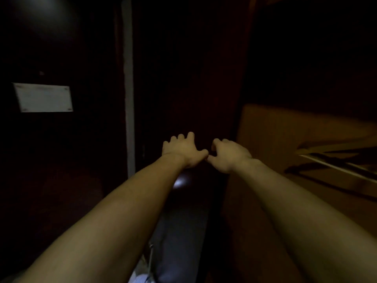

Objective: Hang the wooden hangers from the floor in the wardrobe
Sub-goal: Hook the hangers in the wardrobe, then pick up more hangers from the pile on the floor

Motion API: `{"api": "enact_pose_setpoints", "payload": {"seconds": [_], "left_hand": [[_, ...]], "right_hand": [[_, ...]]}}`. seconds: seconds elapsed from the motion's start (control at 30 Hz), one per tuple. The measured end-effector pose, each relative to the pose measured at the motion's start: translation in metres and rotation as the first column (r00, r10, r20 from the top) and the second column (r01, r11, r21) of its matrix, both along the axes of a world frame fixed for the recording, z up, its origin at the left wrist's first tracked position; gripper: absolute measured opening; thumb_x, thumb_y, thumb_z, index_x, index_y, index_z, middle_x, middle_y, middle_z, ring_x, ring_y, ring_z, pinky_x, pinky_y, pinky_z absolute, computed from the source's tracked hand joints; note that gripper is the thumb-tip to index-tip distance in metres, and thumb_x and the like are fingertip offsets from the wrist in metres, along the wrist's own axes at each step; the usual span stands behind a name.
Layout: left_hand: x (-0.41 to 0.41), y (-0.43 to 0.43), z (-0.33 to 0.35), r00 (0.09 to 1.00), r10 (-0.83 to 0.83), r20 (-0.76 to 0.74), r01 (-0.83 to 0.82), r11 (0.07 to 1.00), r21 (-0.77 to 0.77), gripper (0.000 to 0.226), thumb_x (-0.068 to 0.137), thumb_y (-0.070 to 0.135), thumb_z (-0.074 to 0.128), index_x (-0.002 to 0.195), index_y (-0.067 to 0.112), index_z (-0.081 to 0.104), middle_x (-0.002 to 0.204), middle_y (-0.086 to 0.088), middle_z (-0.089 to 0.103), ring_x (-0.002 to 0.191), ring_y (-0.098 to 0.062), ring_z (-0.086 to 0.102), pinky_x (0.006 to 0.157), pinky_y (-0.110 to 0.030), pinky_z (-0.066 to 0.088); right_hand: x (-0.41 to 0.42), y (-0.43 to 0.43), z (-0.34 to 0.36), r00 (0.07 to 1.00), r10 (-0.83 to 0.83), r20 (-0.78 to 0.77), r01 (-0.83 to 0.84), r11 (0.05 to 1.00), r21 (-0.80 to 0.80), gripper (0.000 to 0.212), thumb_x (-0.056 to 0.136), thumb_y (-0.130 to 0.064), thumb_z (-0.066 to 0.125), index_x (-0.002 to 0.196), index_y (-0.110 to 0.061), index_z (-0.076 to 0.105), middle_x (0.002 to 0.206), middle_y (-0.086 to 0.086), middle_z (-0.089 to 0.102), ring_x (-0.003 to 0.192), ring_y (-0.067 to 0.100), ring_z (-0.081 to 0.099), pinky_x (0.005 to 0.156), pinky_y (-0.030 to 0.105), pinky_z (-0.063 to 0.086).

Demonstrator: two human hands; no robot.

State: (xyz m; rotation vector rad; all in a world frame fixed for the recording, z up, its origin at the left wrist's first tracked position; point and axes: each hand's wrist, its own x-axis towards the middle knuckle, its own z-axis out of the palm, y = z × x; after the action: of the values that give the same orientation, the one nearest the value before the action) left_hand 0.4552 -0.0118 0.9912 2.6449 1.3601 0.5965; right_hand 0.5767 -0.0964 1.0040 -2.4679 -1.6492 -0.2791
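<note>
Two bare arms reach into a very dark wooden corner.

One tall dark wooden panel [183, 78] fills the middle and blocks the way ahead. One lit brown board surface [275, 129] lies to its right. One pale upright strip [129, 99] runs down the panel's left edge, with one white plate [43, 97] fixed further left. A few pale slanted bars [334, 166] at the right edge may be the wooden hangers, too blurred to count. Two hands: the left hand [181, 150] and right hand [228, 154], backs up, thumbs touching, fingers bent; whether they grip anything I cannot tell.
</note>
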Motion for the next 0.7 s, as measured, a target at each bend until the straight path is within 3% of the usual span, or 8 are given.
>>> {"api": "enact_pose_setpoints", "payload": {"seconds": [0.3,0.43,0.7], "left_hand": [[-0.224,0.051,-0.05,0.935,0.34,-0.102,-0.35,0.932,-0.097,0.083,0.084,0.073,0.043,0.15,0.024,0.031,0.15,-0.014,0.041,0.135,-0.035,0.041,0.105,-0.052,0.036],[-0.309,0.057,-0.076,0.863,0.487,-0.136,-0.504,0.851,-0.147,0.081,0.085,0.072,0.043,0.149,0.024,0.032,0.151,-0.014,0.04,0.136,-0.036,0.04,0.107,-0.052,0.034],[-0.394,0.052,-0.137,0.73,0.642,-0.235,-0.684,0.686,-0.25,0.084,0.087,0.071,0.042,0.153,0.024,0.023,0.154,-0.015,0.036,0.137,-0.038,0.038,0.108,-0.052,0.033]], "right_hand": [[-0.162,0.083,-0.047,0.958,0.264,-0.117,-0.269,0.962,-0.039,0.057,0.094,-0.062,0.046,0.129,-0.018,0.053,0.126,0.009,0.057,0.11,0.028,0.058,0.083,0.038,0.046],[-0.226,0.112,-0.084,0.905,0.384,-0.185,-0.407,0.906,-0.114,0.059,0.094,-0.065,0.042,0.127,-0.016,0.054,0.122,0.009,0.059,0.105,0.028,0.059,0.089,0.044,0.051],[-0.32,0.162,-0.153,0.772,0.571,-0.28,-0.631,0.743,-0.223,0.059,0.094,-0.066,0.041,0.124,-0.017,0.054,0.12,0.011,0.057,0.104,0.03,0.057,0.083,0.04,0.047]]}}
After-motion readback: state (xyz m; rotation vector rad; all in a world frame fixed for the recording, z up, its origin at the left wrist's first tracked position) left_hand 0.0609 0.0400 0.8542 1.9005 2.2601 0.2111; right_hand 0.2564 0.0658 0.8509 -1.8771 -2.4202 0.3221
